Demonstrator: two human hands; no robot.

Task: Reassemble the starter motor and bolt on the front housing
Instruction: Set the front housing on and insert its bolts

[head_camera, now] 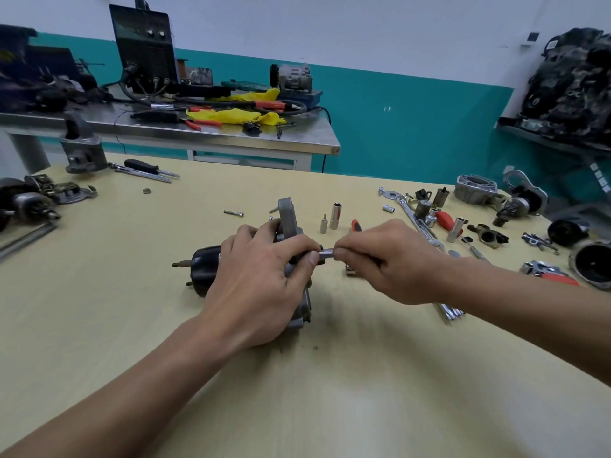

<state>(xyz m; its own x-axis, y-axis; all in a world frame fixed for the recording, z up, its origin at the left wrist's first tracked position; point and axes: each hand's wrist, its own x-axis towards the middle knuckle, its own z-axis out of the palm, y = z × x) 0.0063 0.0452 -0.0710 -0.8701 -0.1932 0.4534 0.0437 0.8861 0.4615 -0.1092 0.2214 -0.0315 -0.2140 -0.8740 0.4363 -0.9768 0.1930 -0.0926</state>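
Starter motor (205, 271) is gripped by the left hand (261, 285), fingers curled over its middle. The right hand (386, 262) pinches a small silver fitting (326, 252) between thumb and fingertips, held at the motor's right end just beside the left thumb. The motor lies on its side on the pale table (297, 391), long axis left to right, black stud end pointing left, grey front housing (287, 214) rising behind the knuckles, with upright sockets (335, 215) near beyond.
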